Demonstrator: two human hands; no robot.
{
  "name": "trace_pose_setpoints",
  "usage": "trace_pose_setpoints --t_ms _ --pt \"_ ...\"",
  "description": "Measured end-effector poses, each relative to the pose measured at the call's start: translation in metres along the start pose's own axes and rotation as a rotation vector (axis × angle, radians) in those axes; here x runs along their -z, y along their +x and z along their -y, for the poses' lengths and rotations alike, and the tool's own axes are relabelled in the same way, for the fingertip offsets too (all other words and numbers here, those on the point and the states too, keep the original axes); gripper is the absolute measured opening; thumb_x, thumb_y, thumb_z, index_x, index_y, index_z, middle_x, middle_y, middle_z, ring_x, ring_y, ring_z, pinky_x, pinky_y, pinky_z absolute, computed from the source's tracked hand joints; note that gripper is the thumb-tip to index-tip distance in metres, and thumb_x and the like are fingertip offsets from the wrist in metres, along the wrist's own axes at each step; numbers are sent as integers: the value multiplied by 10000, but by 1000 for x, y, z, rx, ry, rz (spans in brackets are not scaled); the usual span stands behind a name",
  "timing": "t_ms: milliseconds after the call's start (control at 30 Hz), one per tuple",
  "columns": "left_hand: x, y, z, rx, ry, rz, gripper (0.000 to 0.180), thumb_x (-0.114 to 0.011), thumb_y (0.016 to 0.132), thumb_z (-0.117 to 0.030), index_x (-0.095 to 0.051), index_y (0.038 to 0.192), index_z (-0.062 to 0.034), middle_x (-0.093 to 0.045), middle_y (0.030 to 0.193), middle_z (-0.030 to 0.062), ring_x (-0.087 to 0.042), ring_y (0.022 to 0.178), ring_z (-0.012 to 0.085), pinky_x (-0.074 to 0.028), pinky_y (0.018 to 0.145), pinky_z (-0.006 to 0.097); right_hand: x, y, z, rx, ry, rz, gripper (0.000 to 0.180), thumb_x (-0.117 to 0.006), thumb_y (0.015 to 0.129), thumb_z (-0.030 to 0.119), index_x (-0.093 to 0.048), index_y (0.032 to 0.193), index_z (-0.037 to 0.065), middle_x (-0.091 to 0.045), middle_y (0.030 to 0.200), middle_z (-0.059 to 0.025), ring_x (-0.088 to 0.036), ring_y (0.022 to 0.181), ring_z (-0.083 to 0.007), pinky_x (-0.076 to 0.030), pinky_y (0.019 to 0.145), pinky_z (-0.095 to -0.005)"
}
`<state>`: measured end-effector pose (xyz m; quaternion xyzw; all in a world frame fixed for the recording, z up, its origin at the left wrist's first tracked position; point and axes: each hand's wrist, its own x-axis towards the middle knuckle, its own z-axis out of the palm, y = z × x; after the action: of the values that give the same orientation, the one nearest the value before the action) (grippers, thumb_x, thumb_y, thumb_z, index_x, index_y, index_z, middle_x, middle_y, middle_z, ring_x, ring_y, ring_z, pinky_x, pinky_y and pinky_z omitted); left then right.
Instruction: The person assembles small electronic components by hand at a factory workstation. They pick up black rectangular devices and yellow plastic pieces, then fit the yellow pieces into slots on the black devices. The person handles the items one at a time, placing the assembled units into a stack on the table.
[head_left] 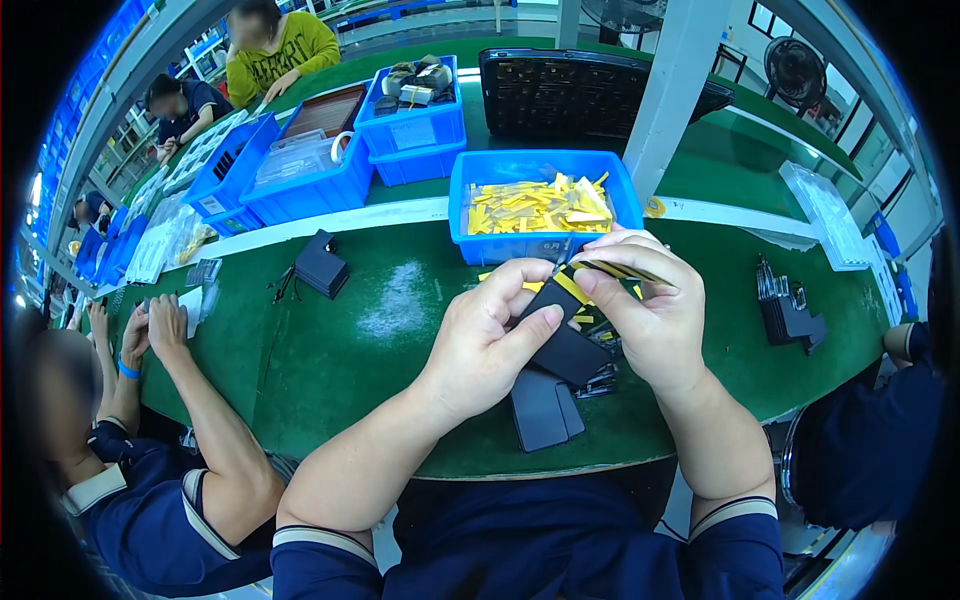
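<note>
My left hand (pixel 480 335) is closed on a flat black rectangular piece (pixel 568 352), its thumb lying across the face. A small yellow strip (pixel 571 288) sits at the upper end of that piece, where my right thumb and forefinger press. My right hand (pixel 655 305) is closed and also holds a dark strip with yellow edging (pixel 630 270) between its fingers. Below my hands lies a stack of similar black pieces (pixel 545 412) on the green tabletop. Loose yellow strips and small metallic parts (pixel 600 381) lie partly hidden under my hands.
A blue bin (pixel 456 200) of yellow strips stands just beyond my hands. More blue bins (pixel 412 140) line the back left. Black pieces lie in piles at left (pixel 321 265) and right (pixel 790 318). A white post (pixel 680 95) rises behind. A co-worker (pixel 190 450) sits close at left.
</note>
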<state>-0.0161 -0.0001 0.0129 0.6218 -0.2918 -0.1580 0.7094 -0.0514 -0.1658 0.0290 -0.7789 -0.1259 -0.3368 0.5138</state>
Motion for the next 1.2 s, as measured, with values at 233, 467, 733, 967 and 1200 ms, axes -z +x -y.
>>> trace_pose_setpoints --t_ms 233,467,733,967,1200 --pt "3 0 2 0 76 12 245 -566 873 -75 -502 1104 -25 -645 785 38 -567 715 53 -442 654 226 1 3 3 128 -105 33 163 -702 672 -67 -679 816 6 -658 775 -97 -628 728 -193 -491 676 -289" --pt "3 0 4 -24 47 -1 255 -568 873 -65 -499 1115 -24 -651 822 47 -575 733 59 -450 661 229 2 3 -1 218 -138 49 242 -726 619 -57 -662 839 18 -640 759 -82 -610 718 -203 -480 681 -295" --pt "-2 -4 -9 -91 259 -20 281 -573 869 -82 -491 1131 -23 -645 804 89 -611 699 113 -474 634 267 -2 3 -5 266 -211 51 176 -728 652 -3 -639 802 19 -627 744 -93 -593 694 -224 -467 676 -311" --pt "-2 -5 -4 -204 490 -79 308 -577 869 -61 -488 1159 -12 -664 845 85 -622 775 96 -479 689 249 1 1 9 186 -263 86 241 -684 619 -36 -647 849 26 -612 751 -94 -600 741 -242 -453 825 -372" --pt "-2 -2 1 -298 412 -155 290 -575 866 -81 -472 1133 -36 -598 692 69 -535 603 104 -425 586 260 -8 1 18 424 -493 -16 258 -650 575 -63 -632 808 46 -600 810 -64 -580 866 -294 -367 965 -542"
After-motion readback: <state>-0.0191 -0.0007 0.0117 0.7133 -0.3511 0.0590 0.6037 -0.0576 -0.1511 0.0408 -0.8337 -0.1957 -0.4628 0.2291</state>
